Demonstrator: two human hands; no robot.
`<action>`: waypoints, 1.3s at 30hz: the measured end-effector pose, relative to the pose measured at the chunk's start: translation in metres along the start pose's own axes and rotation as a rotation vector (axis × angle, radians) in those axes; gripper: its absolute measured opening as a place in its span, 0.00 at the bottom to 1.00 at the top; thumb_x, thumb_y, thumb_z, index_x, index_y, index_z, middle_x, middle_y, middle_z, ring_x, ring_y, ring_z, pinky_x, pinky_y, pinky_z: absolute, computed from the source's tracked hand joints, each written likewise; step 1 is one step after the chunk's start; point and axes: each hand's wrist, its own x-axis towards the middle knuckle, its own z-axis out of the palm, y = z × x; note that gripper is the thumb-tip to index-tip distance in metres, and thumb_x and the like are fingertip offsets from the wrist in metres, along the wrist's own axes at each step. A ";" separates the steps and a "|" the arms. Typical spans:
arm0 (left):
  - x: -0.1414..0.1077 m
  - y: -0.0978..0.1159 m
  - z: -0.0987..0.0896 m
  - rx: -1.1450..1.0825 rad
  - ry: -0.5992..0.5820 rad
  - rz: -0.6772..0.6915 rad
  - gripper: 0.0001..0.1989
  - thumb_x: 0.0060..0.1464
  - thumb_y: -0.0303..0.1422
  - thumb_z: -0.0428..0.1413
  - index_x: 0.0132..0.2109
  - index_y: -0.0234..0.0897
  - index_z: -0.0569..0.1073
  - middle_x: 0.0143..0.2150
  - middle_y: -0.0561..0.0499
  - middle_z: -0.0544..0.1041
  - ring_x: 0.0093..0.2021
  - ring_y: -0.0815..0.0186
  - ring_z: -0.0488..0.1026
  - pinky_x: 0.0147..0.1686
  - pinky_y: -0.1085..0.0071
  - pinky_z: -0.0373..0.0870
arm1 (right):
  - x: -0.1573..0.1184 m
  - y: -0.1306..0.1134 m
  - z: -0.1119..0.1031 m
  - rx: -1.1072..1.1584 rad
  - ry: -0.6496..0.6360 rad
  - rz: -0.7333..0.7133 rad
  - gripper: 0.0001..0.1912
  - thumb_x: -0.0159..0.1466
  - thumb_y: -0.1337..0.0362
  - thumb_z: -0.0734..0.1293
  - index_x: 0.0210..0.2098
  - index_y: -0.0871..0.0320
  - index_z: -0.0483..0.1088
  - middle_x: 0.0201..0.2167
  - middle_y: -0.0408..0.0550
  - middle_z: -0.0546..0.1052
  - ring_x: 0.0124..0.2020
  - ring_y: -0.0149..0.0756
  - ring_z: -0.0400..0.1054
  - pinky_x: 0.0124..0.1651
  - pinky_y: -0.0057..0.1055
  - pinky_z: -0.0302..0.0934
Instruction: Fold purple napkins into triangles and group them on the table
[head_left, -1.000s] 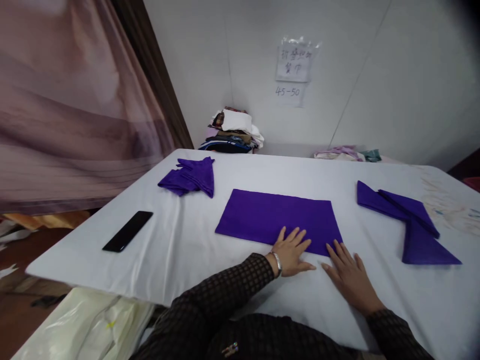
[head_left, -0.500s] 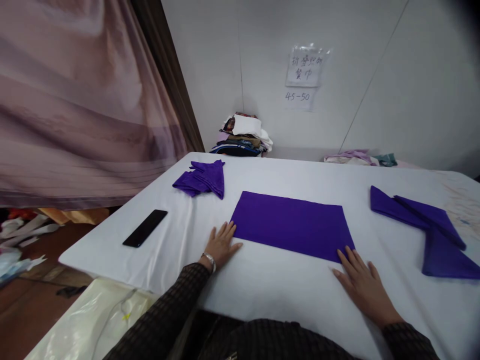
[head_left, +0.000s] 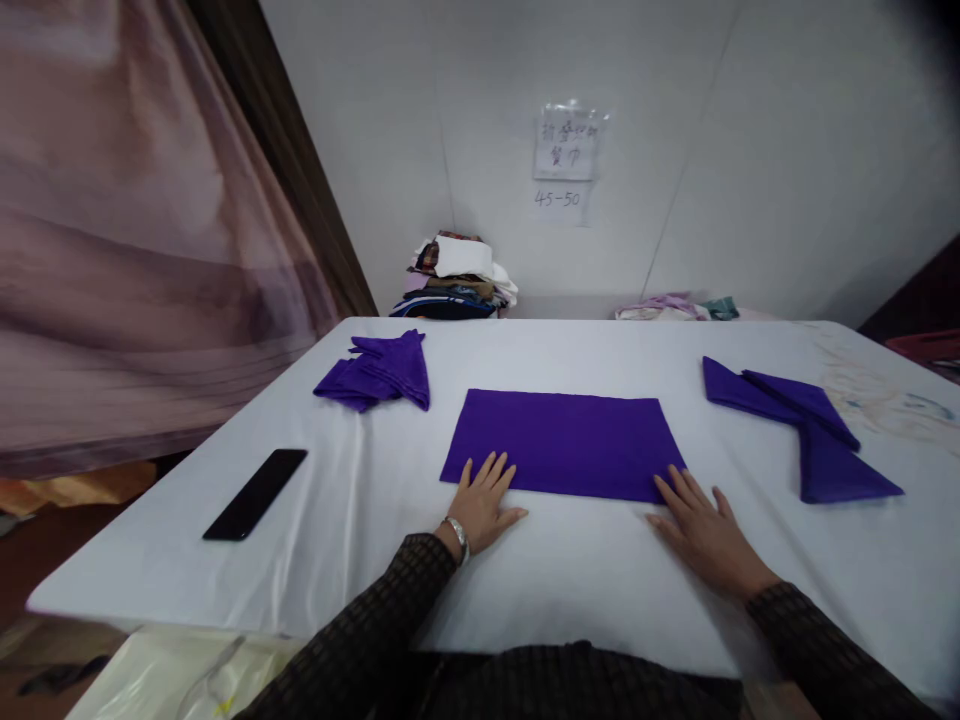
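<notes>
A purple cloth napkin [head_left: 562, 440] lies flat as a smooth rectangle in the middle of the white-covered table [head_left: 577, 580]. My left hand [head_left: 484, 505], with a silver bracelet at the wrist, rests palm down with its fingertips on the napkin's near edge, left of the middle. On the near right corner lie the fingertips of my right hand [head_left: 701, 530], fingers spread. Neither hand grips anything. To the right is a purple cloth folded into an angular shape [head_left: 806, 430]. At the far left sits another purple cloth, loosely bunched [head_left: 379, 370].
A black phone [head_left: 256, 494] lies on the table's left side. Behind the table are a pile of folded clothes [head_left: 454, 280] and more cloth [head_left: 664, 308] by the wall. A pink curtain [head_left: 135, 250] hangs at left. Paper signs [head_left: 566, 150] are on the wall.
My left hand has slid right along the near edge, away from the left corner. My right hand stays at the right corner. The view has turned slightly to the right.
</notes>
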 end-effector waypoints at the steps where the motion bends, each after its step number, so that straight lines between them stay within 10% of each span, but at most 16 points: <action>1: 0.000 0.000 0.003 -0.001 -0.015 0.011 0.37 0.57 0.56 0.38 0.65 0.37 0.55 0.68 0.43 0.52 0.67 0.52 0.46 0.62 0.44 0.42 | 0.005 -0.015 -0.007 0.021 0.000 -0.025 0.35 0.65 0.43 0.50 0.63 0.59 0.55 0.65 0.58 0.53 0.66 0.51 0.42 0.62 0.57 0.38; 8: 0.003 -0.011 0.019 0.071 0.015 0.038 0.33 0.59 0.52 0.41 0.65 0.40 0.54 0.67 0.43 0.54 0.67 0.53 0.47 0.61 0.45 0.45 | 0.055 -0.167 -0.029 0.331 -0.108 -0.432 0.40 0.63 0.41 0.53 0.65 0.63 0.48 0.66 0.59 0.50 0.67 0.46 0.39 0.65 0.52 0.33; 11: 0.005 -0.014 0.021 0.096 0.003 0.045 0.29 0.60 0.47 0.42 0.65 0.40 0.55 0.67 0.44 0.55 0.67 0.54 0.48 0.61 0.46 0.46 | 0.065 -0.197 -0.022 0.400 -0.118 -0.462 0.42 0.63 0.40 0.54 0.65 0.65 0.47 0.66 0.59 0.49 0.67 0.46 0.38 0.65 0.51 0.33; 15: 0.006 -0.014 0.022 0.096 -0.005 0.030 0.33 0.58 0.50 0.41 0.65 0.37 0.56 0.67 0.43 0.54 0.67 0.52 0.48 0.60 0.44 0.46 | 0.060 -0.176 -0.014 0.401 -0.117 -0.449 0.40 0.64 0.41 0.52 0.66 0.63 0.46 0.67 0.56 0.49 0.67 0.44 0.38 0.66 0.49 0.31; 27: 0.008 -0.014 0.020 0.069 -0.007 0.018 0.35 0.57 0.53 0.40 0.65 0.37 0.56 0.67 0.43 0.55 0.67 0.52 0.49 0.60 0.45 0.47 | -0.022 0.010 -0.009 0.095 -0.024 0.030 0.33 0.67 0.45 0.50 0.65 0.57 0.49 0.65 0.56 0.53 0.66 0.45 0.44 0.63 0.52 0.39; 33: 0.016 -0.018 0.000 -0.017 -0.101 -0.012 0.32 0.59 0.52 0.38 0.64 0.39 0.57 0.67 0.43 0.55 0.67 0.54 0.49 0.60 0.46 0.50 | -0.008 -0.002 -0.021 0.099 -0.016 0.028 0.35 0.66 0.44 0.50 0.63 0.62 0.54 0.65 0.59 0.54 0.66 0.47 0.44 0.63 0.53 0.38; 39: 0.076 -0.017 -0.021 -0.013 -0.034 -0.037 0.30 0.61 0.49 0.37 0.64 0.40 0.58 0.67 0.44 0.53 0.67 0.54 0.46 0.61 0.45 0.45 | 0.081 -0.081 -0.041 0.261 -0.049 -0.213 0.36 0.66 0.44 0.51 0.64 0.63 0.51 0.66 0.57 0.51 0.67 0.45 0.40 0.65 0.49 0.36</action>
